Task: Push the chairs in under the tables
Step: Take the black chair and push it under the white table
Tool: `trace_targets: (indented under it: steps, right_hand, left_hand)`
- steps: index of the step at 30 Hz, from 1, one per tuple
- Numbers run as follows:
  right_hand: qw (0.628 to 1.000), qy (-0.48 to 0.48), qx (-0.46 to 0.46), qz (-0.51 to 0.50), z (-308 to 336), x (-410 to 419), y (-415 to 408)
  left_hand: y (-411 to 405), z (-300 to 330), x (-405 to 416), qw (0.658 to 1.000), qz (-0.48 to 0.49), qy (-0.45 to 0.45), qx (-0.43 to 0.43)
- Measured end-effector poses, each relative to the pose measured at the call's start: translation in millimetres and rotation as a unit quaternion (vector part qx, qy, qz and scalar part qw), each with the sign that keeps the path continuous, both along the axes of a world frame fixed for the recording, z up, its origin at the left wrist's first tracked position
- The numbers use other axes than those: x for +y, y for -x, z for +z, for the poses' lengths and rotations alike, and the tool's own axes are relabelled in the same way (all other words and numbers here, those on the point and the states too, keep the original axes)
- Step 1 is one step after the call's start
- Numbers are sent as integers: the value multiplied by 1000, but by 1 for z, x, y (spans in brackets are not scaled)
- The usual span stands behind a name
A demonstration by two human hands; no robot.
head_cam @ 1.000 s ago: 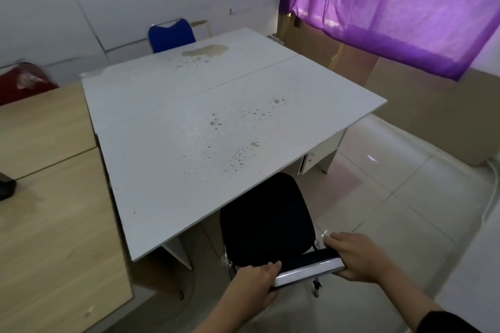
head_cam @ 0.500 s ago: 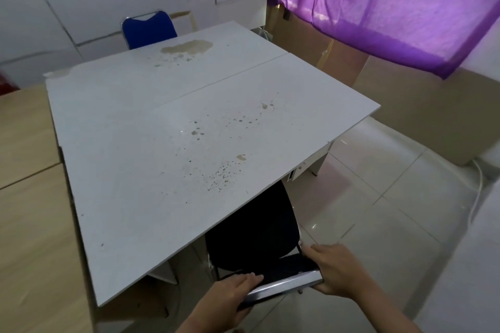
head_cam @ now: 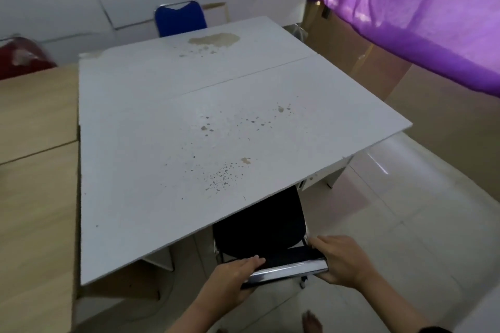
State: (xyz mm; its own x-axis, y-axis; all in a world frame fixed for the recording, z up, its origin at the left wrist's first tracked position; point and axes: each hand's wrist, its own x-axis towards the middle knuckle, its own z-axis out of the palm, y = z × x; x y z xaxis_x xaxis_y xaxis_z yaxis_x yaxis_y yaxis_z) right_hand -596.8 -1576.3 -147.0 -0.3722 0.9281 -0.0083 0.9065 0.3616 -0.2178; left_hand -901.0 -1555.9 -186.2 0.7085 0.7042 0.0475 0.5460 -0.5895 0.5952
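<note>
A black chair (head_cam: 259,227) with a chrome-edged backrest stands at the near edge of the stained white table (head_cam: 167,165), its seat partly hidden under the tabletop. My left hand (head_cam: 232,281) grips the left end of the backrest's top. My right hand (head_cam: 341,259) grips the right end. A blue chair (head_cam: 180,19) stands at the table's far side, only its backrest showing above the tabletop.
A wooden table (head_cam: 35,197) adjoins the white one on the left, with a red chair (head_cam: 21,57) behind it. A purple curtain (head_cam: 422,8) hangs at upper right above brown cardboard panels. Pale tiled floor (head_cam: 405,224) spreads to the right.
The black chair has slid forward under the white table, so less of its seat shows. Both hands kept their hold on the backrest and moved with it.
</note>
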Motion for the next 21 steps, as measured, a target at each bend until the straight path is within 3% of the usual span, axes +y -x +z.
trace_targets:
  steps: [2, 10, 15, 21]
  right_hand:
    - [999, 26, -2, 29, 2, 8, -26]
    - [994, 38, -24, 99, 17, 13, -114]
    - [991, 44, -4, 124, 11, -4, -121]
    - [989, 68, -12, 130, 11, -17, -119]
  left_hand:
    - [-26, -1, -11, 998, 61, -4, -22]
    - [-132, -6, -73, 987, 151, -20, -54]
    - [-149, 4, -114, 972, 230, 41, -27]
    - [-146, 8, -130, 971, 235, 30, -17]
